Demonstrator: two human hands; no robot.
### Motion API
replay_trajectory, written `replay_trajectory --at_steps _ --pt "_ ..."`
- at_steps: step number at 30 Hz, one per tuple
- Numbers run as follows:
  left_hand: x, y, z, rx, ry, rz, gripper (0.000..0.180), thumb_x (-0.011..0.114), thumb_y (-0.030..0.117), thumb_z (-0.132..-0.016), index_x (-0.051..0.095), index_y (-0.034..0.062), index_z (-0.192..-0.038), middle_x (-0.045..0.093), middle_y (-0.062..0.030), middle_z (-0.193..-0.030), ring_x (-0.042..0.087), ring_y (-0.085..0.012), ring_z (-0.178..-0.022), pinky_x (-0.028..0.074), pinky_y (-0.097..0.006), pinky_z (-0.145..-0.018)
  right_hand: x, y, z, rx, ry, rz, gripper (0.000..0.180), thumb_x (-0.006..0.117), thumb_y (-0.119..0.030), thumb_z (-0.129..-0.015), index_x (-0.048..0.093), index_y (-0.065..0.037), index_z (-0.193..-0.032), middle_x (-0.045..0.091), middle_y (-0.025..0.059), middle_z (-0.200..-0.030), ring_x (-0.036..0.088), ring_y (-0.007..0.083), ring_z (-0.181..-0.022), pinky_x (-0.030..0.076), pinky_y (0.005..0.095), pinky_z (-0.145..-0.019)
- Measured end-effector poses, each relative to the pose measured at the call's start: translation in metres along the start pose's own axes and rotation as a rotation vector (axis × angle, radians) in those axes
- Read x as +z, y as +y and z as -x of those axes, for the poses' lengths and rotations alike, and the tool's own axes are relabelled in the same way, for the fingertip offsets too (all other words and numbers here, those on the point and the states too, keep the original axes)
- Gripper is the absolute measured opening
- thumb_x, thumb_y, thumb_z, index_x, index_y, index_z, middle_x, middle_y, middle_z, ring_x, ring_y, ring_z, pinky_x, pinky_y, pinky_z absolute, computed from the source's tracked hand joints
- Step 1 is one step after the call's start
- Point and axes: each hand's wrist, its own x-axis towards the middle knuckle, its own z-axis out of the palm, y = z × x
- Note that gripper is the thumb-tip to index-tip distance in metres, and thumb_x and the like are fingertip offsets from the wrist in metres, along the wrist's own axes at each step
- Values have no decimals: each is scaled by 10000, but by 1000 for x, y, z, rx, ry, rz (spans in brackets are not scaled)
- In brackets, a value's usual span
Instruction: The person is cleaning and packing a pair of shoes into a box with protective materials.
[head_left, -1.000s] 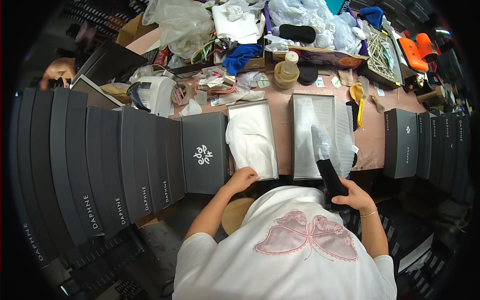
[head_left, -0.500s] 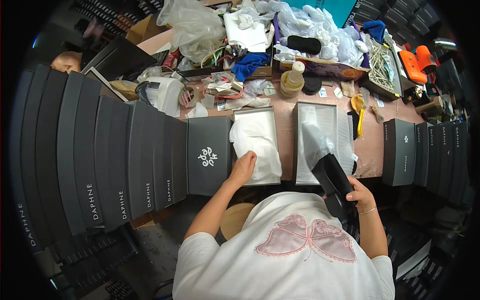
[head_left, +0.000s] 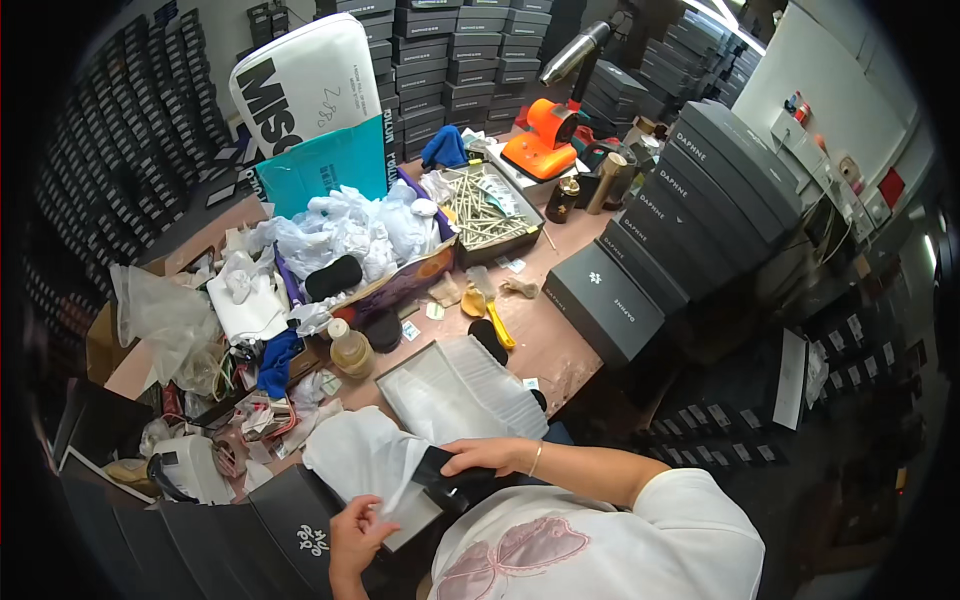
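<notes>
My right hand (head_left: 495,456) grips a black boot (head_left: 432,478), its shape partly hidden by the fingers. The boot is at the right edge of white tissue paper (head_left: 350,450). That paper spreads over an open shoe box (head_left: 412,527) close to my body. My left hand (head_left: 358,533) has its fingers closed on the paper's near edge. Just beyond my right hand stands a second open box (head_left: 388,392), lined with white paper and a ribbed translucent sheet (head_left: 485,385).
Dark closed shoe boxes stand in rows at left (head_left: 280,520) and right (head_left: 605,300). Farther back are a carton of crumpled plastic (head_left: 350,235), a tray of sticks (head_left: 485,210) and an orange device (head_left: 545,140). A pump bottle (head_left: 350,350) and yellow-handled brush (head_left: 500,325) lie nearer.
My view has swung to the right. My right hand has brought the boot left, from beside the second box to the tissue paper. My left hand still holds the paper.
</notes>
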Motion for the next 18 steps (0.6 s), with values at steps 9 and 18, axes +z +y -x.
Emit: replay_trajectory --at_steps 9,18 --pt "6 -9 -57 229 683 271 155 600 -11 -823 623 -53 -971 624 -83 -925 605 -163 -827 486 -272 -763 -14 27 -2 -98 -125 -300 673 667 -212 -816 382 17 -1381 566 175 -1242 595 253 -1105 473 363 -969" --pt "19 29 -73 371 683 82 246 621 -67 -748 671 2 -979 628 -105 -919 628 -216 -802 501 -288 -731 -11 36 -3 -233 -337 -718 761 586 -391 -791 363 42 -1376 524 298 -1214 560 473 -1070 574 499 -776"
